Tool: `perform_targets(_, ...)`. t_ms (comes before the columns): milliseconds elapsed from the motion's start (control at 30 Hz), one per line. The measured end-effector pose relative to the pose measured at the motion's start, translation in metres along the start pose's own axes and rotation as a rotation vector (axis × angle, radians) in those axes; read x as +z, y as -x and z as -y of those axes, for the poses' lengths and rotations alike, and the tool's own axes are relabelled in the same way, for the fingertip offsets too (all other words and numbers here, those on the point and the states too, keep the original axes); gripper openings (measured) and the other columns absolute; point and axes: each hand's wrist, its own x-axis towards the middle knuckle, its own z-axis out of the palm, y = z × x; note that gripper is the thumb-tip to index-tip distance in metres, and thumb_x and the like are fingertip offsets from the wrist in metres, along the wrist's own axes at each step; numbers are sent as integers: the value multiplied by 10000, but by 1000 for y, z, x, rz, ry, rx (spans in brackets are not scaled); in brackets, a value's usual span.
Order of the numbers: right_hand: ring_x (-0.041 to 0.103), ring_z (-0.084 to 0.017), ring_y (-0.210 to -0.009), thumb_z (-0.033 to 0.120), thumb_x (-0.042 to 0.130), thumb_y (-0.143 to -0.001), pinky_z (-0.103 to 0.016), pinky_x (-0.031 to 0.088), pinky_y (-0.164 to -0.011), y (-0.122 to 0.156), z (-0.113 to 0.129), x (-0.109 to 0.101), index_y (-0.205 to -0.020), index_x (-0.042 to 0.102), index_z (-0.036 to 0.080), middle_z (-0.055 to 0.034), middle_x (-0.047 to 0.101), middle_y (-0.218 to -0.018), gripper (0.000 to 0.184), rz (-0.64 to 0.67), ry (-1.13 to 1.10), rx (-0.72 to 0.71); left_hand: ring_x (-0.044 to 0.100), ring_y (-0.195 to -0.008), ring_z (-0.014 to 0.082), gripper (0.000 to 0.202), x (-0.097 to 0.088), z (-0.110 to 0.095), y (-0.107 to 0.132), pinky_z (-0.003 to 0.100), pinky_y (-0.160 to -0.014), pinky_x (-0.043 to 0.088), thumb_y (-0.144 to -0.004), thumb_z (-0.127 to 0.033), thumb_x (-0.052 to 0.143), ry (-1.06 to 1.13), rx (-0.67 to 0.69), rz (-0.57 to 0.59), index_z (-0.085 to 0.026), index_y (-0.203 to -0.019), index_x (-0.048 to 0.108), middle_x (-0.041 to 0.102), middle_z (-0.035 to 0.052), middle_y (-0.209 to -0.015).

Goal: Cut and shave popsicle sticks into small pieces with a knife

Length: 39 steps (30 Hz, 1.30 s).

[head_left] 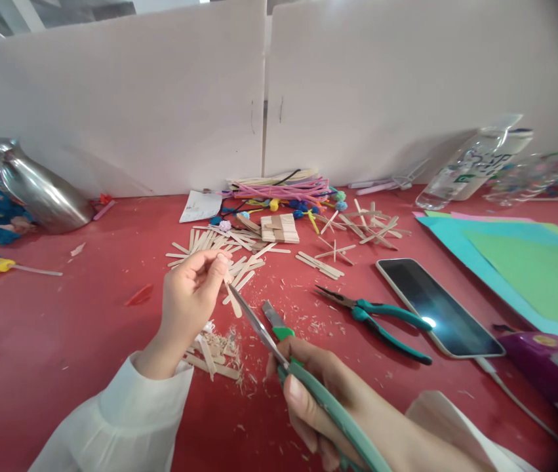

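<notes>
My left hand (193,292) pinches the end of a thin wooden craft stick between thumb and forefinger; most of the stick is hard to tell from the sticks behind. My right hand (322,393) is wrapped round green-handled scissors (254,320), their blade tips up against the stick just below my left fingertips. A utility knife (275,318) with a green body lies on the table, partly hidden behind my right hand. Beyond my left hand spreads a loose pile of craft sticks (200,239). Cut stick pieces and shavings (217,354) lie beside my left wrist.
Teal-handled pliers (372,314) touch a phone (440,305) on the red table (126,341). Coloured paper (519,262), a bottle (470,160) and a purple tool (539,357) lie right. Pipe cleaners (283,190) rest by the white partition; a metal jug (37,187) is left.
</notes>
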Motion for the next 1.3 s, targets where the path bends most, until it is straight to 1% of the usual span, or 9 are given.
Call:
perform_targets(300,390,-33,-404,740,492,-687,-125,328,-368,-1,-4,0,-911,376,195,109,385,-503,600,-2,-22,0,534,-408,87,123,1,-2,-1,186,-437,473,-803,-270,550,-12,3,33,-177,-759,617,575,-40,-517)
perform_targets(433,391,-26,-404,737,444,-722,-116,323,-371,0,-3,-1,-884,368,194,99,407,-504,572,34,-15,-27,554,-449,91,134,0,-1,-1,186,-472,483,-813,-276,541,-33,4,21,-173,-797,624,584,-35,-536)
perform_targets(633,395,-35,-422,730,486,-704,-127,334,-381,1,-5,1,-920,373,189,104,384,-516,594,11,-26,-13,571,-473,98,145,0,-1,0,188,-493,481,-814,-296,542,-82,39,27,-177,-778,616,595,-32,-551)
perform_targets(733,390,-34,-423,726,495,-701,-134,342,-390,0,-5,1,-966,387,186,102,391,-533,611,-9,-10,-7,573,-459,101,148,0,-1,0,192,-483,479,-812,-301,545,-109,35,29,-179,-777,619,595,-32,-549)
perform_targets(900,413,-38,-411,754,474,-684,-131,330,-377,0,-4,0,-887,385,195,94,424,-512,602,-15,-14,41,595,-498,115,161,0,1,1,203,-500,504,-817,-311,537,-105,35,40,-178,-805,627,615,-21,-567)
perform_targets(1067,419,-37,-373,781,431,-681,-126,307,-344,1,-6,3,-889,400,203,83,465,-515,615,-5,-72,74,571,-459,106,172,2,1,2,191,-450,484,-824,-321,529,-86,38,28,-177,-814,623,602,-22,-553)
perform_targets(1133,419,-36,-365,790,445,-659,-127,304,-342,1,-5,2,-902,401,205,87,466,-517,635,-46,-97,62,557,-441,98,167,2,0,2,188,-448,479,-826,-315,530,-89,38,20,-177,-808,622,593,-27,-546)
perform_targets(1200,423,-39,-356,801,445,-643,-132,313,-343,0,-3,-1,-898,394,205,94,458,-505,650,-145,-98,20,553,-431,91,158,1,-1,1,183,-451,477,-825,-303,531,-88,31,0,-176,-805,624,588,-32,-540)
perform_targets(1300,446,-50,-344,786,408,-688,-142,336,-342,-2,-1,-7,-870,383,202,92,457,-489,612,-249,-77,-67,563,-432,92,153,1,-1,-1,181,-446,479,-817,-301,539,-55,5,-33,-174,-807,625,592,-31,-545)
